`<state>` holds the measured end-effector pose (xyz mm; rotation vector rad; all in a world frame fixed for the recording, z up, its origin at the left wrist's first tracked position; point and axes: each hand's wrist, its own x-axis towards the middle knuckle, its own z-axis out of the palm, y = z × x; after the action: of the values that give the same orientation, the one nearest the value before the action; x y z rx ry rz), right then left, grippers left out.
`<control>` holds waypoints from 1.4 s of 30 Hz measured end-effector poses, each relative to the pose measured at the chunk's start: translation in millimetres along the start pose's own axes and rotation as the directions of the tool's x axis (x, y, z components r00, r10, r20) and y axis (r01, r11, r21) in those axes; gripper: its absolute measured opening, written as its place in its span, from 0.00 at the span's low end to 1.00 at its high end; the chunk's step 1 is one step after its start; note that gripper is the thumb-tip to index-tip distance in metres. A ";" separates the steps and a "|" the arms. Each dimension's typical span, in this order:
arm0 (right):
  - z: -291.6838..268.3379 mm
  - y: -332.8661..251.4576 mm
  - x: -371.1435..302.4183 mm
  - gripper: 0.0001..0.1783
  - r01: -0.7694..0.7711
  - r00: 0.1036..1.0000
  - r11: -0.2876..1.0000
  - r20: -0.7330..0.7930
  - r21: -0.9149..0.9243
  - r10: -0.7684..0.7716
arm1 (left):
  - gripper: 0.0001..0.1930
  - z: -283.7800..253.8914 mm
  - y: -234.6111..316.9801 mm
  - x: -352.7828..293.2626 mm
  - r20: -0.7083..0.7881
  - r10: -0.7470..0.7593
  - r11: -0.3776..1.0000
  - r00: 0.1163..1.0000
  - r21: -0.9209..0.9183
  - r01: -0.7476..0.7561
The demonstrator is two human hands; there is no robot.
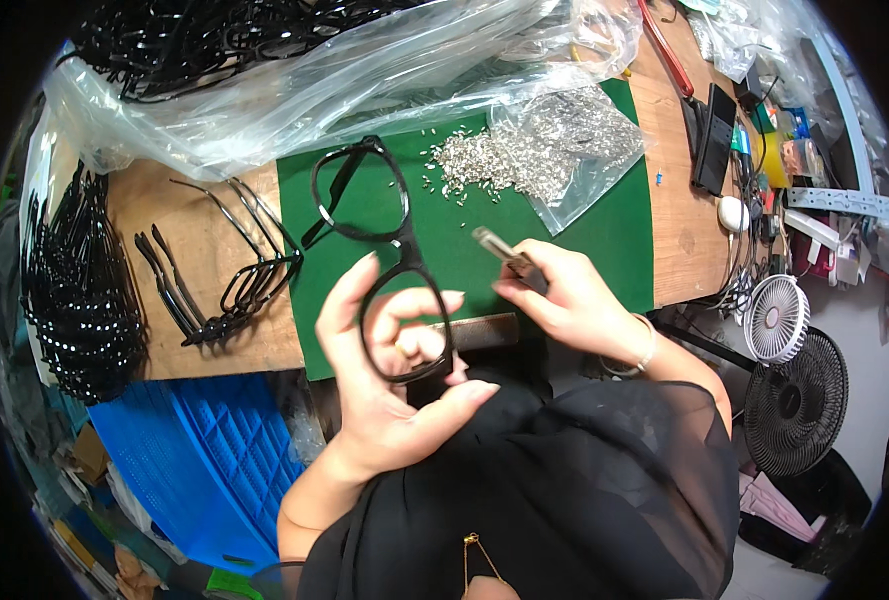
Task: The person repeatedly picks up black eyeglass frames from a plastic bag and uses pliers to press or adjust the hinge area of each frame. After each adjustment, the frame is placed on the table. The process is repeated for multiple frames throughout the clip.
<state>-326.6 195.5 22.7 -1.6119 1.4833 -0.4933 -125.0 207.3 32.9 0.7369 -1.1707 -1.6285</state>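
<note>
A black eyeglass frame (400,243) is held up over the green mat (444,265) by my left hand (372,425). My fingers are curled around its nearer rim, and its other rim points away from me. In my right hand (584,300), pinched between thumb and fingers, is a short metal tool (494,244) with its tip toward the mat; its exact kind is not clear. Beyond the hands lies a loose heap of tiny silvery metal pieces (464,163). It spills from the mouth of a clear plastic bag (574,150) with more of them inside.
Several black glasses frames (254,285) rest on the wooden table left of the mat, beside a stacked bundle of frames (84,300). Clear sheeting (294,105) covers the back. A phone (714,140), cables and a small white fan (775,318) are at right. A blue crate (199,460) stands below.
</note>
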 end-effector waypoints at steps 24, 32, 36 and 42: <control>2.5 -49.4 -13.5 0.10 -0.251 0.964 0.552 0.259 0.795 0.065 | 0.43 15.6 0.6 10.3 0.004 -0.018 0.992 1.000 0.127 0.018; -20.4 -40.0 -18.2 0.18 -0.110 0.886 0.953 0.463 0.281 -0.034 | 0.47 -3.6 21.6 4.9 0.037 -0.158 0.987 0.987 0.035 0.156; -29.7 -54.9 -10.8 0.20 -0.034 0.818 0.988 0.572 0.153 -0.061 | 0.47 2.9 19.9 6.6 0.003 -0.183 0.983 0.983 0.015 0.183; -30.6 -48.2 -10.5 0.19 0.084 0.841 0.996 0.536 -0.001 -0.070 | 0.46 2.0 15.7 7.9 0.035 -0.193 0.979 0.981 0.076 0.189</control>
<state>-323.7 191.4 80.5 -1.6582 1.0037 -0.0458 -124.0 199.4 48.8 0.8877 -1.2250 -1.7751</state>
